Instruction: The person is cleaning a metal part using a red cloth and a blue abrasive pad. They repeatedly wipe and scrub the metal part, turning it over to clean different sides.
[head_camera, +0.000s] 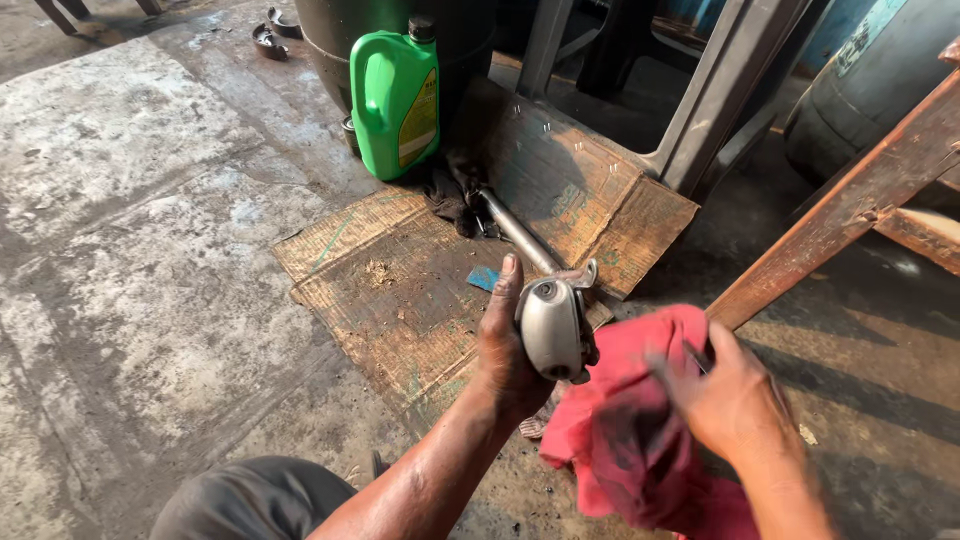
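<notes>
My left hand (507, 345) grips a rounded silver metal part (552, 325) with a small bracket at its top, holding it above a sheet of flattened cardboard (400, 290). My right hand (735, 400) clutches a dirty red rag (625, 420), just right of the metal part; the rag is bunched and blurred, and hangs down toward the bottom edge. A long metal rod (515, 232) lies on the cardboard behind the part, its far end wrapped in a dark cloth (452, 200).
A green plastic jug (396, 100) with a black cap stands at the back beside a dark drum (330, 30). A grey stool's legs (715, 100), a wooden beam (850, 200) and a grey cylinder (870, 90) crowd the right. Concrete floor (130, 250) lies left.
</notes>
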